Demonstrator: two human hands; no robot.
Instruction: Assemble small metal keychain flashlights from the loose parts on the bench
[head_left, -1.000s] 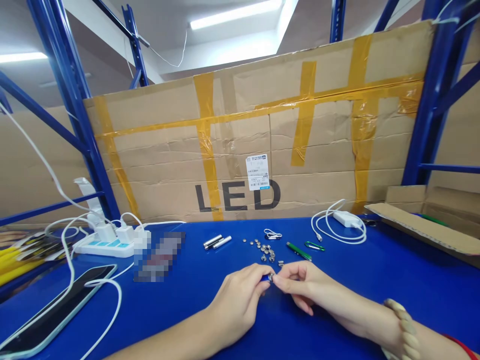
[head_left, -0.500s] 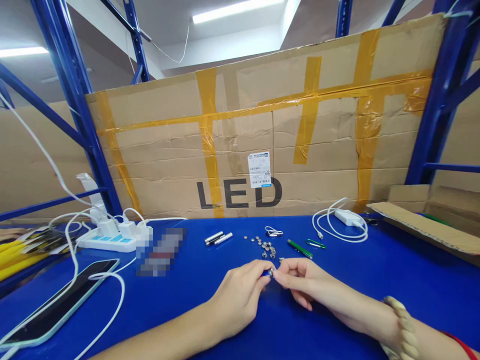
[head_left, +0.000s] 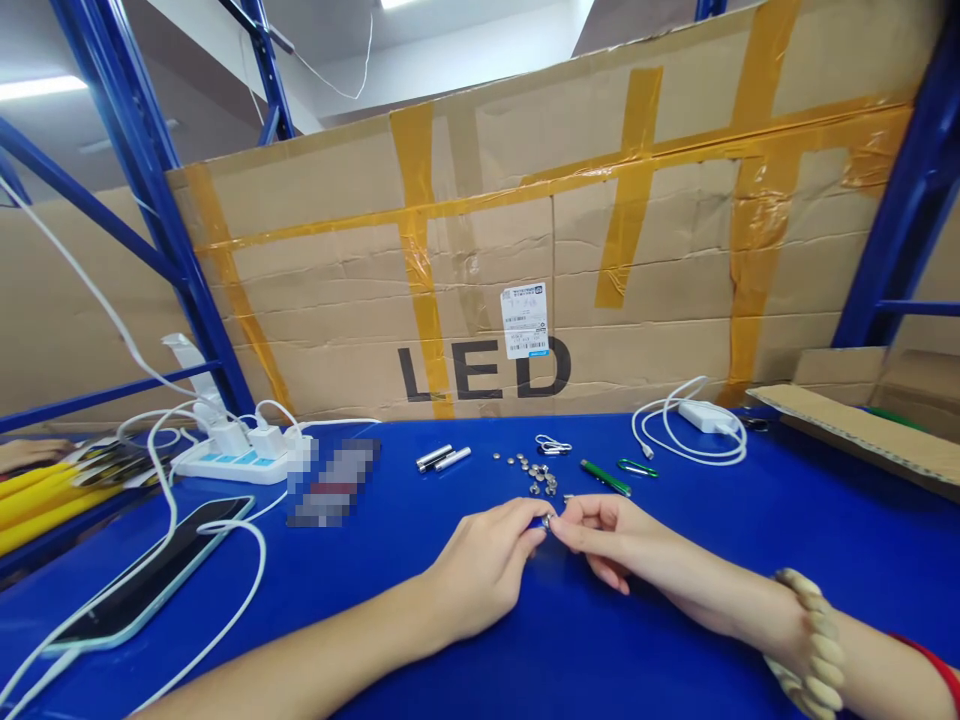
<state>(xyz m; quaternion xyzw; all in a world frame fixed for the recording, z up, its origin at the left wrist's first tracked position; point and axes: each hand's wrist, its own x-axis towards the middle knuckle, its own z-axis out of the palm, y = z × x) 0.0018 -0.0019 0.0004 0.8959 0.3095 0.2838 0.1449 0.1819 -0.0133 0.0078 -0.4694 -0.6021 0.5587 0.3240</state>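
My left hand (head_left: 484, 565) is closed in a pinch on a small shiny silver metal piece (head_left: 547, 521), mostly covered by fingertips. From the other side, my right hand (head_left: 626, 540) pinches the same piece between thumb and index finger, its other fingers curled. Just beyond my fingertips lie several small round silver metal pieces (head_left: 541, 474), loosely scattered. To their right rest a green pen-like tube (head_left: 606, 477) and a green carabiner clip (head_left: 637, 467). Silver tubes (head_left: 453, 459) lie farther left, and a metal clip (head_left: 553, 444) sits behind the round pieces.
A phone (head_left: 161, 575) with a white cable lies on the blue table (head_left: 645, 650) at left, near a white power strip (head_left: 236, 462). A coiled white cable with an adapter (head_left: 705, 416) is at back right. Cardboard (head_left: 345, 300) stands behind, between blue rack posts.
The camera view has tilted down and shifted slightly, so the table items appear higher. Both hands keep their pinch on the small metal piece, with little visible movement.
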